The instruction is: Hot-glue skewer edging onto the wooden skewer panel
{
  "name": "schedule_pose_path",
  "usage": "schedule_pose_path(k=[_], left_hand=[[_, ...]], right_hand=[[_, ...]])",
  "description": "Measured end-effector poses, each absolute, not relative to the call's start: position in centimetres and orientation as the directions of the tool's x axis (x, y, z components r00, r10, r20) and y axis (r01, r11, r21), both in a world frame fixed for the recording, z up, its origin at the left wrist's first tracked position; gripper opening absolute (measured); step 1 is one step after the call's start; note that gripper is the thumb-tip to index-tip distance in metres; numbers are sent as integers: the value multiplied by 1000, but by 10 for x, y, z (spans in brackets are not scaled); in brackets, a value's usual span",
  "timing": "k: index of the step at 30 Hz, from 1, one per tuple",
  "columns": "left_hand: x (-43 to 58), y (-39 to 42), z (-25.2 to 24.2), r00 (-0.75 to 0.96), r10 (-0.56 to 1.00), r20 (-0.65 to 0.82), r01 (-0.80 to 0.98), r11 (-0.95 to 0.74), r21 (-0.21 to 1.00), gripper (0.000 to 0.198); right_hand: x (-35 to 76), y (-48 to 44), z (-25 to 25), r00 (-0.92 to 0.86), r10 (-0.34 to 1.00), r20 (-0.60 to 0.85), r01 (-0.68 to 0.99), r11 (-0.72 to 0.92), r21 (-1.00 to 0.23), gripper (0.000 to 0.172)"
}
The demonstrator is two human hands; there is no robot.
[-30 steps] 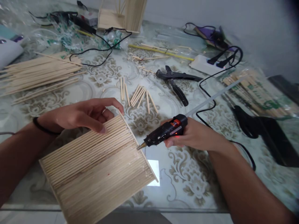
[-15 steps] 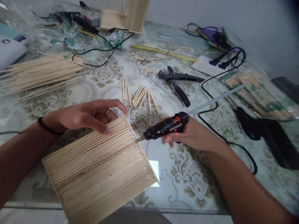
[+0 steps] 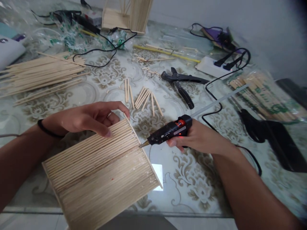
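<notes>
A panel of thin wooden sticks (image 3: 103, 185) laid side by side tilts near the table's front edge, with a stick strip along its right side. My left hand (image 3: 96, 119) grips the panel's upper edge, thumb on top and fingers curled behind. My right hand (image 3: 196, 137) is wrapped round a black hot glue gun (image 3: 165, 131) with a red light on it. Its nozzle tip meets the panel near the right strip, where the upper row of sticks ends. A long clear glue stick (image 3: 220, 99) juts from the gun's back.
Short cut sticks (image 3: 144, 97) lie beyond the panel, with black cutting pliers (image 3: 182, 80) behind them. Long sticks (image 3: 43, 76) are piled at left. A white power strip (image 3: 211, 66), bagged sticks (image 3: 266, 95) and black cords occupy the right. A stick structure (image 3: 127, 16) stands at the back.
The glue gun's nozzle has shifted very slightly down along the panel's right side. My left hand keeps its hold, and the whole view has drifted a little.
</notes>
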State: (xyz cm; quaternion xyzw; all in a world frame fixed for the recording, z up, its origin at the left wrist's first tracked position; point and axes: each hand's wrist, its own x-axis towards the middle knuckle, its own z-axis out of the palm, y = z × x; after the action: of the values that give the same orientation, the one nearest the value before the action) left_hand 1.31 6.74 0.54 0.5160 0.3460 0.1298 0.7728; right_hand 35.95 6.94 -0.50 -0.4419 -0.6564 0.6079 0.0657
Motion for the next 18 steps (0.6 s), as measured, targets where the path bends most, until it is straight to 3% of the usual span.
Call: schedule_pose_path(k=[11, 18], left_hand=[[13, 67, 6, 743, 544, -391, 143, 441, 886, 50], [13, 67, 4, 749, 544, -379, 133, 438, 889, 48]], right_hand=[[357, 71, -10, -593, 679, -433, 465, -150, -872, 44], [359, 69, -4, -593, 651, -474, 530, -128, -838, 42]])
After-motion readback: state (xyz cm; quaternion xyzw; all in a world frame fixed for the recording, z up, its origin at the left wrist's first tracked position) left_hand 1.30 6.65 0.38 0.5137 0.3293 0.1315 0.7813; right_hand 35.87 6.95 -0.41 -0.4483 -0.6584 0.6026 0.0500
